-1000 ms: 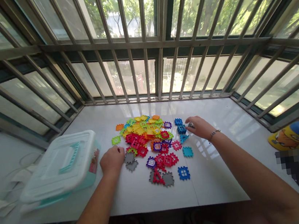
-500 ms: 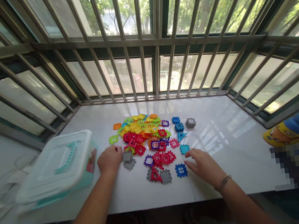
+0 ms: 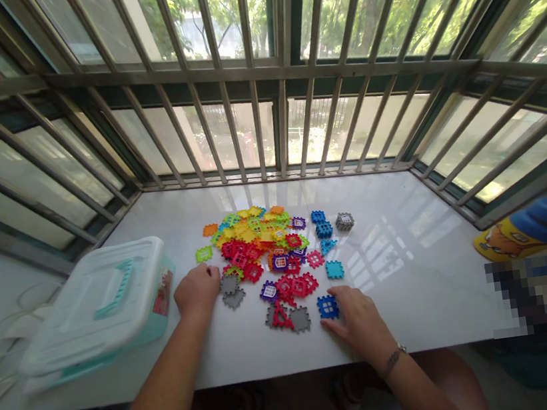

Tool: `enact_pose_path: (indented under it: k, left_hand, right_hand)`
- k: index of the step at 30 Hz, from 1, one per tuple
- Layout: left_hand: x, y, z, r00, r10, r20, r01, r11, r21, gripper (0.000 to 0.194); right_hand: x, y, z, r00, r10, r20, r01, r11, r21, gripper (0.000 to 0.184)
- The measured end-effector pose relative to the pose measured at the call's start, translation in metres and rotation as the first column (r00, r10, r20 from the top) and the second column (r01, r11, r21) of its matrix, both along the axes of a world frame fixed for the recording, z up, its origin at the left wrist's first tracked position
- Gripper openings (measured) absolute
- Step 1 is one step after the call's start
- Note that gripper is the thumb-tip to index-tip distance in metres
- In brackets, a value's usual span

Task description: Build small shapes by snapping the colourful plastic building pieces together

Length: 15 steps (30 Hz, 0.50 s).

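At six o'clock from the heaped plastic tiles (image 3: 253,248), my right hand (image 3: 357,322) lies spread open, pressing on one blue tile (image 3: 328,307). My left hand (image 3: 195,290), curled, rests just beside two gray tiles (image 3: 229,291); I cannot tell if it holds anything. One lidded storage box (image 3: 90,310) sits at nine o'clock.

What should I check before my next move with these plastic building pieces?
1. Right hand at the blue waffle piece: ok, fingers are against its edge.
2. Left hand at the grey pieces: cannot tell whether it touches them.
3. Colourful pile separated: not ok, many pieces overlap.
4. Grey block: ok, it stands apart from the pile.
5. Plastic storage box: ok, lid is on.
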<state>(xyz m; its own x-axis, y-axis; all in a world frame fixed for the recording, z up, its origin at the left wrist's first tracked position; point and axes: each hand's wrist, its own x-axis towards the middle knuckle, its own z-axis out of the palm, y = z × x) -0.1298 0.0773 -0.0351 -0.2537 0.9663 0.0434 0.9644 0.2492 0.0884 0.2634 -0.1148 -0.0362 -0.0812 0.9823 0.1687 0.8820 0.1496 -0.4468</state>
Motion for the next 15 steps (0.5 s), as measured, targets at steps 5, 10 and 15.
enact_pose_path:
  k: [5, 10, 15]
  left_hand:
    - [0.001, 0.000, 0.002, 1.000, -0.002, 0.021, 0.002, 1.000, -0.008, 0.056]
    - [0.001, 0.000, 0.003, 1.000, 0.008, 0.022, -0.008, 1.000, -0.026, 0.057]
    - [0.000, 0.000, 0.002, 1.000, -0.006, 0.001, 0.006, 1.000, -0.021, 0.057]
  right_hand:
    - [0.000, 0.001, 0.006, 0.999, -0.015, 0.036, 0.016, 0.999, -0.033, 0.061]
    - [-0.006, -0.004, 0.006, 0.985, -0.119, 0.127, 0.134, 0.984, -0.121, 0.050]
    - [0.001, -0.010, 0.004, 0.995, -0.101, 0.001, 0.100, 0.987, -0.127, 0.046]
